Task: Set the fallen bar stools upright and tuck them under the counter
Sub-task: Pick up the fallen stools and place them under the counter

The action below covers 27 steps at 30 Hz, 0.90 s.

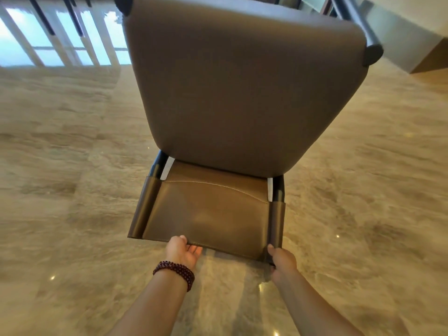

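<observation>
Gripping the near edge of the brown leather backrest (206,214) of a taupe padded bar stool (242,93), the left hand (181,251), with a dark red bead bracelet (174,272) at its wrist, holds near the middle. The right hand (282,260) has its grip closed round the right corner. The stool tilts away from the person over the glossy beige marble floor (72,166).

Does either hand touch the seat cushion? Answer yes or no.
No: the left hand and right hand both grip the near edge of the backrest, well away from the seat cushion.
</observation>
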### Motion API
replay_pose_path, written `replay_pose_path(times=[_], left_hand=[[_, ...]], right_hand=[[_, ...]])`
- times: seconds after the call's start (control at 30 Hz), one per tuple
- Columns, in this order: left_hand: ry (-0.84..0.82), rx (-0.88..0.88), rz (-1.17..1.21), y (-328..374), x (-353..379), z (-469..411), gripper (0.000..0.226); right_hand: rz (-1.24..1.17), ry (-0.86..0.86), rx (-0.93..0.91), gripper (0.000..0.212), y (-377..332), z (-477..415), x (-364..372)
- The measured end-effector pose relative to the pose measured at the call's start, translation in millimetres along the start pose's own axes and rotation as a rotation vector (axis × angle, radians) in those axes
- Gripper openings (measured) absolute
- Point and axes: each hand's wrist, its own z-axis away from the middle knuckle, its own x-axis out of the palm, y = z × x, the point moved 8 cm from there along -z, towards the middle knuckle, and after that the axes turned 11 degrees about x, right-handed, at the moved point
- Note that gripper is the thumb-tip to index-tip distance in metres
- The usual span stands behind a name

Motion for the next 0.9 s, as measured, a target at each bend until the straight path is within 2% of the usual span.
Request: replay_pose_path(times=[0.1, 0.2, 0.37, 0.53, 0.6, 0.67, 0.73, 0.8, 0.9], left_hand=[[-0.019, 0.043, -0.013, 22.1, 5.1, 33.6, 0.045], [-0.013, 0.085, -0.02, 50.9, 13.9, 81.3, 0.046], [-0.033, 0.138, -0.018, 111.2, 38.8, 193.8, 0.039], [-0.055, 0.15, -0.019, 182.7, 78.9, 323.8, 0.028], [-0.06, 0.179, -0.023, 216.0, 101.1, 368.6, 0.034], [-0.057, 0.207, -0.029, 251.9, 126.1, 408.8, 0.037], [-0.075, 0.182, 0.003, 282.9, 158.1, 443.8, 0.022], [-0.086, 0.192, 0.011, 310.9, 189.8, 468.4, 0.016], [-0.165, 0.258, 0.016, 356.3, 256.1, 495.8, 0.032]], right_hand=[[-0.101, -0.081, 0.043, 0.02, -11.3, 37.5, -4.5], [-0.135, -0.07, 0.035, 0.023, -35.0, 96.1, -21.8], [-0.15, -0.038, -0.009, 0.013, -80.9, 216.0, -56.9], [-0.243, -0.053, 0.03, 0.015, -147.7, 339.6, -86.8], [-0.247, -0.066, 0.035, 0.019, -177.8, 381.6, -91.2], [-0.255, -0.092, 0.037, 0.033, -213.1, 422.4, -92.7], [-0.243, -0.131, 0.024, 0.041, -253.9, 457.2, -90.6], [-0.226, -0.176, 0.022, 0.044, -293.1, 485.6, -84.3], [-0.202, -0.207, -0.036, 0.042, -370.8, 515.4, -68.3]])
